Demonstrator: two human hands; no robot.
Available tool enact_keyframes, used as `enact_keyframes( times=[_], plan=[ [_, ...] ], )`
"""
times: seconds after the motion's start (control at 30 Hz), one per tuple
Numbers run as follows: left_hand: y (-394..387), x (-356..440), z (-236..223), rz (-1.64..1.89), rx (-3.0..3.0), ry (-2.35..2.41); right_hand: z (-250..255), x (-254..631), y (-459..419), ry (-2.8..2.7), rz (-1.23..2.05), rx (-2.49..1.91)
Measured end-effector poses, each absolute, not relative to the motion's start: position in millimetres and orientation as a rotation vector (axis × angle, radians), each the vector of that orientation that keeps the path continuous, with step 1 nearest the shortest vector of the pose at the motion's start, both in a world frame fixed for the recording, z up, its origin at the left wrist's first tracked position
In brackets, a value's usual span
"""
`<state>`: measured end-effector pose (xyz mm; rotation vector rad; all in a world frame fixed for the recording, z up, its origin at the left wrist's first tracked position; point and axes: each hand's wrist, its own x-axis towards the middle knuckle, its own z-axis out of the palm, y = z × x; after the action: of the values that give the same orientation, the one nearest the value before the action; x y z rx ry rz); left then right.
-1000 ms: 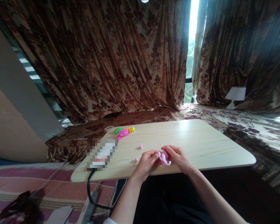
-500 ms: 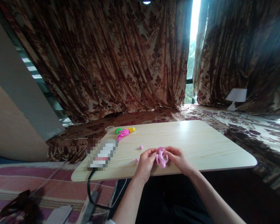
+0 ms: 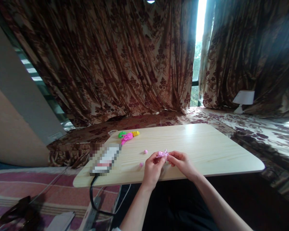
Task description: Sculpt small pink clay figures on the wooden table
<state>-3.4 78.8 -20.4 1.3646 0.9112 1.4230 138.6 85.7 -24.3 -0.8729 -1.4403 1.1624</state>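
Between my two hands is a light-pink modelling clay piece (image 3: 162,154), soft-looking and irregular, held just above the table's near side. My left hand (image 3: 153,168) is closed on its left part, thumb and fingers pinching it. From the right, my right hand (image 3: 182,162) pinches its other end with thumb and forefinger. Much of the piece is hidden by my fingers. Left of my left hand, two small pink balls lie on the table: one pink ball (image 3: 145,151) farther off, and another pink ball (image 3: 141,165) close to my wrist.
On the pale wooden table (image 3: 207,147), green (image 3: 122,134), magenta (image 3: 127,138) and yellow pieces (image 3: 135,133) lie at the far left. A blurred-out flat object (image 3: 107,159) with a black cable (image 3: 92,195) sits at the left edge. Beyond stand a white lamp (image 3: 244,98) and patterned curtains (image 3: 125,57).
The pink clay piece, which hung down with loops showing, is now turned up and lies flatter between my fingers. My left hand has shifted slightly right, and both hands keep their hold.
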Motion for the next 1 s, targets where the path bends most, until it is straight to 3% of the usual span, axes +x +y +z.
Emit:
enact_keyframes(
  times=[1.0],
  plan=[
    [82.0, -0.1, -25.4, 1.405, 1.411, 0.949, -30.7, 136.4, 90.9, -1.487, 0.937, -1.011]
  ],
)
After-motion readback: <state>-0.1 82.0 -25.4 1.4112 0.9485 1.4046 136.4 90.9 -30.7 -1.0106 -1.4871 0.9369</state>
